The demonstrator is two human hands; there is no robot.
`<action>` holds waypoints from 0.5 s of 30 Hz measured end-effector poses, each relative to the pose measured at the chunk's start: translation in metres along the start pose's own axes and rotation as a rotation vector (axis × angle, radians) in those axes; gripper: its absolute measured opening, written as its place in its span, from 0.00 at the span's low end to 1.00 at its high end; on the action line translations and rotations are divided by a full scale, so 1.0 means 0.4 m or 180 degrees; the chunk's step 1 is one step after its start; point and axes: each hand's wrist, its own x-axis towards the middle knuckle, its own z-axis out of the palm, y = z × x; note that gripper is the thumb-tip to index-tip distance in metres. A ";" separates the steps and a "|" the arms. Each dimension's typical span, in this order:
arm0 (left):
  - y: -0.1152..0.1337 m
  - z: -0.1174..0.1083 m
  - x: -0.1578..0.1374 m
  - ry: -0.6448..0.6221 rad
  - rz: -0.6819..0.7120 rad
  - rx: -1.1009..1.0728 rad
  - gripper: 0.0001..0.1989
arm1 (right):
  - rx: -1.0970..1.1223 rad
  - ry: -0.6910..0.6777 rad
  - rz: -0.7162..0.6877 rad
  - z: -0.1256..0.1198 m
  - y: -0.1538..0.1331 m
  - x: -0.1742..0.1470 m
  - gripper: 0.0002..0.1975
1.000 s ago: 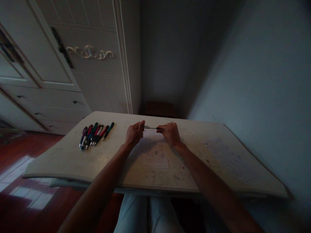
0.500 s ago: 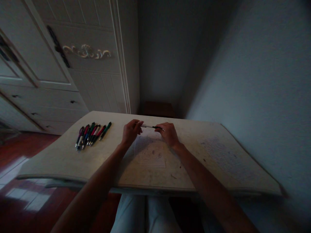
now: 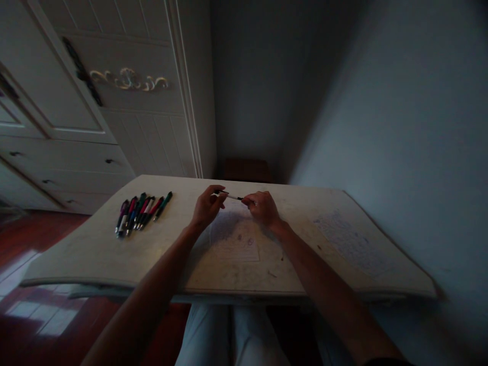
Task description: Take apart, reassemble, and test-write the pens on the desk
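Observation:
Between my two hands is a black and white pen [image 3: 233,196], held nearly level above the far part of the table. My left hand [image 3: 207,207] pinches its left end, and my right hand [image 3: 262,207] grips the dark right end. Below them lies a sheet of paper [image 3: 238,249] with lines and some small round marks on it. Off to the left, several pens [image 3: 139,213] with purple, red, blue, green and white barrels lie side by side in a loose group.
The pale table [image 3: 163,269] has a few small dark specks on it. A written-on sheet [image 3: 351,241] lies at the right, near the wall [image 3: 412,152]. A white cabinet [image 3: 152,132] stands behind the table's left side.
The left end of the pen has risen a little, showing a dark part at my left fingers. The whole view has shifted slightly; both hands still hold the pen.

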 end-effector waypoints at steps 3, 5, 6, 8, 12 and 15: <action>0.003 0.001 -0.002 -0.0051 -0.0037 0.0111 0.14 | 0.0078 -0.0036 -0.0084 -0.003 0.003 0.002 0.09; 0.012 0.002 -0.006 -0.0158 -0.0123 0.0205 0.15 | 0.0152 -0.0103 -0.0174 -0.004 0.004 0.003 0.08; 0.017 0.002 -0.008 -0.0209 -0.0170 0.0262 0.16 | 0.0167 -0.0126 -0.0202 -0.003 0.005 0.003 0.08; 0.028 0.002 -0.013 -0.0251 -0.0270 0.0381 0.19 | 0.0139 -0.0119 -0.0224 -0.001 0.006 0.003 0.07; 0.040 0.002 -0.021 -0.0305 -0.0579 0.0509 0.27 | 0.0002 0.0002 -0.0258 0.001 0.004 0.002 0.06; 0.033 0.002 -0.023 -0.0337 -0.0857 0.0475 0.33 | -0.0051 0.0043 -0.0275 0.000 -0.004 0.001 0.06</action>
